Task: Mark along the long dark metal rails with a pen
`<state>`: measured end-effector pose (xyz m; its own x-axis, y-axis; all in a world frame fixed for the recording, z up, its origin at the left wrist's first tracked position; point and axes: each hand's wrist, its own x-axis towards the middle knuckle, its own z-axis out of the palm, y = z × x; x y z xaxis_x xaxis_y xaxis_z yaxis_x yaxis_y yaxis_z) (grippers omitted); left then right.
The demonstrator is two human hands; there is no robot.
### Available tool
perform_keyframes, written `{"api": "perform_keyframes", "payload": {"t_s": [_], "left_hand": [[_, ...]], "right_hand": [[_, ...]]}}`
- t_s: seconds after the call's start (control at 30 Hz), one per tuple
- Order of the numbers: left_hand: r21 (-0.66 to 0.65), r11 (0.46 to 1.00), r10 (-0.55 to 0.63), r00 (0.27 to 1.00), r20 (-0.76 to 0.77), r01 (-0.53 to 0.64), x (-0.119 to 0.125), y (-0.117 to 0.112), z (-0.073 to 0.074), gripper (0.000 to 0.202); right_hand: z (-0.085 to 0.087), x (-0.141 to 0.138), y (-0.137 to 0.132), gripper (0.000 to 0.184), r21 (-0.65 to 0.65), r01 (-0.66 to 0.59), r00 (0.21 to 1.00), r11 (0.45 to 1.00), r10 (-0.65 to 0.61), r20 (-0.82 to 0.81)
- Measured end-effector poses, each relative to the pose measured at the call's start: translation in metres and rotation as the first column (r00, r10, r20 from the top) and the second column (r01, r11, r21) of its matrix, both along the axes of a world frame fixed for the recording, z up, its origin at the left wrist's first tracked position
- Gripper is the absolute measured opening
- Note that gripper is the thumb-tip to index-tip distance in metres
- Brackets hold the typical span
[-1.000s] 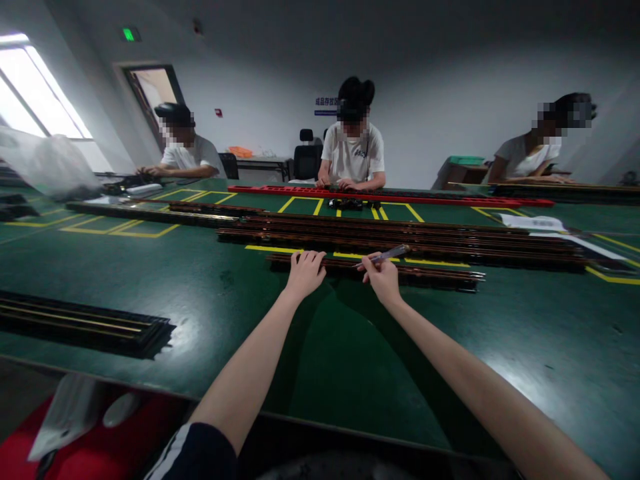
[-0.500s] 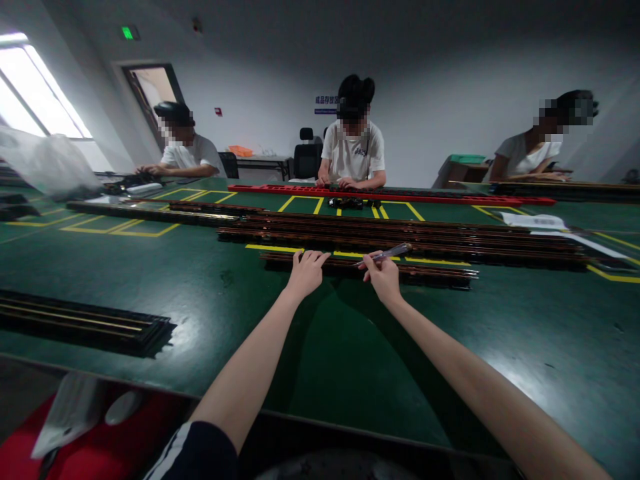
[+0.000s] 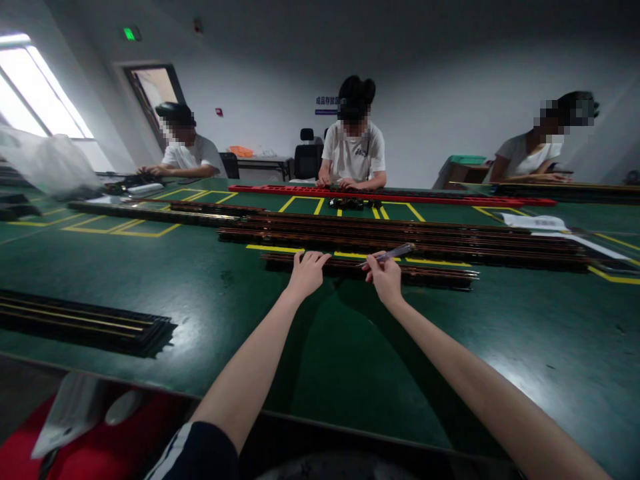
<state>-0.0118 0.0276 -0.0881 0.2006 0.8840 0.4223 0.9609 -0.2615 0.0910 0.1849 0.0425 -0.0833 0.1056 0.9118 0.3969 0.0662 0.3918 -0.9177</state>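
A long dark strip with thin copper-coloured lines lies crosswise on the green table in front of me. Bent over its left half are the fingers of my left hand, which holds it against the table. My right hand pinches a slim screwdriver with a see-through, purplish handle. Its handle end points up to the right, and the thin shaft slants down left to the strip. The exact spot where its tip meets the strip is too small to make out.
Just beyond lies a wide bundle of similar strips. Another stack is at the near left. A red rail crosses the far side, where a co-worker works. White papers lie to the right, a plastic bag to the left.
Almost nothing differs. The screwdriver and my right hand have shifted very slightly to the right, while my left hand stays on the strip.
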Motion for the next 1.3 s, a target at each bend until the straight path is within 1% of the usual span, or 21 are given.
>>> {"api": "perform_keyframes", "payload": {"t_s": [0.23,0.53,0.77,1.0,1.1,1.3], "left_hand": [[-0.032,0.999,-0.006,1.0,0.009,0.006,0.0002,-0.0007,0.0023,0.055],[-0.036,0.999,-0.014,1.0,0.017,0.015,0.0001,-0.0013,0.003,0.055],[-0.04,0.999,-0.008,1.0,0.011,0.009,0.001,-0.0026,0.0048,0.054],[-0.01,1.0,-0.008,1.0,0.011,0.008,0.0001,-0.0004,0.0007,0.055],[-0.01,1.0,-0.009,1.0,0.01,0.009,-0.0003,0.0006,-0.0005,0.055],[-0.026,1.0,-0.006,1.0,0.007,0.007,0.0005,-0.0005,0.0021,0.055]], "right_hand": [[-0.0008,0.0,0.0007,0.038,0.004,0.003,1.0,1.0,-0.003,0.002],[-0.0033,0.002,0.0016,0.04,0.018,-0.036,0.999,0.999,0.036,0.029],[-0.0006,0.0011,-0.0008,0.036,0.012,0.004,1.0,1.0,-0.004,0.006],[0.0013,0.001,-0.0013,0.032,0.018,0.098,0.995,0.995,-0.098,-0.026],[0.0016,0.0012,-0.0017,0.033,0.034,0.095,0.995,0.995,-0.093,-0.039],[0.0006,0.0019,-0.0019,0.033,0.04,0.056,0.998,0.998,-0.056,-0.008]]}}
